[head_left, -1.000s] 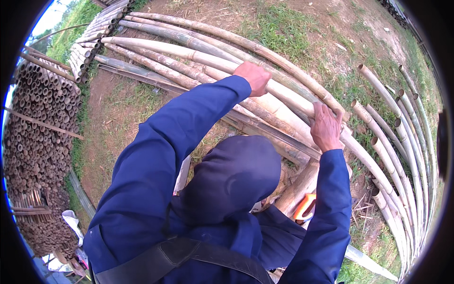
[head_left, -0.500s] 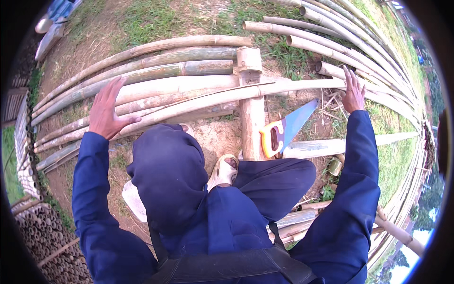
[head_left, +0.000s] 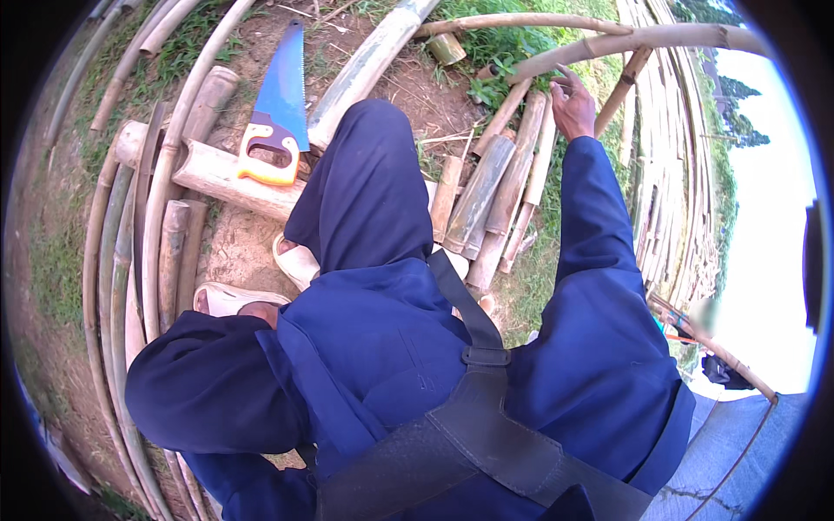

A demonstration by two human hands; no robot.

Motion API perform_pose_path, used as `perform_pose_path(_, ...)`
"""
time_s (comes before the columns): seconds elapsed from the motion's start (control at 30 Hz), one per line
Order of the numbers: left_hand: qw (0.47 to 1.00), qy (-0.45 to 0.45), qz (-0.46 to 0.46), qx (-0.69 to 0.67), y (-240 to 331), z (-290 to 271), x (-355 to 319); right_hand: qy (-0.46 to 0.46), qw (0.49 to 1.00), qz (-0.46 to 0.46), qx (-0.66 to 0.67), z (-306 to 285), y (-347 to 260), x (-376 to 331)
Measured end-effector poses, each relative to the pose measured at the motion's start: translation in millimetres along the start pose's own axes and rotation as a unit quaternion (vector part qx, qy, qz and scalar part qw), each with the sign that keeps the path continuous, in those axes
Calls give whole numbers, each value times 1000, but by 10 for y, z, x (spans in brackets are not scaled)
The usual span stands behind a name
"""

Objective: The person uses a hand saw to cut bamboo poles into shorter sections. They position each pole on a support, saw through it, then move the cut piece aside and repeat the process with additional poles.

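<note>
My right hand [head_left: 573,104] is stretched out at the upper right, fingers apart and holding nothing. Its fingertips are just below a long bamboo pole [head_left: 643,39]; I cannot tell whether they touch it. Below and left of that hand lie several short cut bamboo pieces [head_left: 480,187], side by side. At the upper left a handsaw with a blue blade [head_left: 282,87] and an orange-and-white handle rests against a pale, notched bamboo post [head_left: 221,178]. My left sleeve [head_left: 239,482] shows at the lower left, but the hand itself is out of sight.
Long bamboo poles [head_left: 161,226] run along my left side. Beyond my bent knee, a thick bamboo length [head_left: 369,65] slants across the soil. More poles [head_left: 660,174] are stacked at the right, and a grey-blue sheet [head_left: 738,460] is at the lower right.
My view has swung to the right, so the saw and post now appear at the upper left. My right hand has reached toward the short bamboo pieces; my left hand has left the view.
</note>
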State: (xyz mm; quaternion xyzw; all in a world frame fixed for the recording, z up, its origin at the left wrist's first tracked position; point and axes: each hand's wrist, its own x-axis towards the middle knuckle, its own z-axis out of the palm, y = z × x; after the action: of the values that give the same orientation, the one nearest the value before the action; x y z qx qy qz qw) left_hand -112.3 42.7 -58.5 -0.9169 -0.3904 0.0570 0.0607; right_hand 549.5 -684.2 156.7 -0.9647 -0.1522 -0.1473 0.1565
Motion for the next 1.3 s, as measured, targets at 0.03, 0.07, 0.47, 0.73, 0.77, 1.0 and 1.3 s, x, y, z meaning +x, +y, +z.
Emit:
perform_pose_path(0.03, 1000, -4, -5, 2, -31, -8, 69, 11, 997, 75, 4, -170, 268, -258)
perform_pose_path(0.07, 1000, -6, -6, 4, -56, -37, 161, 24, 989, 148, 14, -300, 528, -531)
perform_pose_path(0.47, 995, -62, -68, -29, -429, -421, 761, -160, 886, 434, 9, 870, 906, -3644)
perform_pose_path(0.73, 983, -96, -145, -57, -602, -763, 811, 40, 801, 592, -75, 930, 1768, -4591)
perform_pose_path(0.77, 981, -92, -161, -57, -680, -846, 758, -37, 769, 632, -91, 973, 1766, -4540)
perform_pose_path(1.0, 957, -93, -246, -118, -746, -963, 652, -202, 724, 654, -85, 1226, 2124, -4723)
perform_pose_path(1.3, 926, -119, -315, -173, -1093, -976, 113, -276, 745, 601, -85, 1106, 2082, -4386)
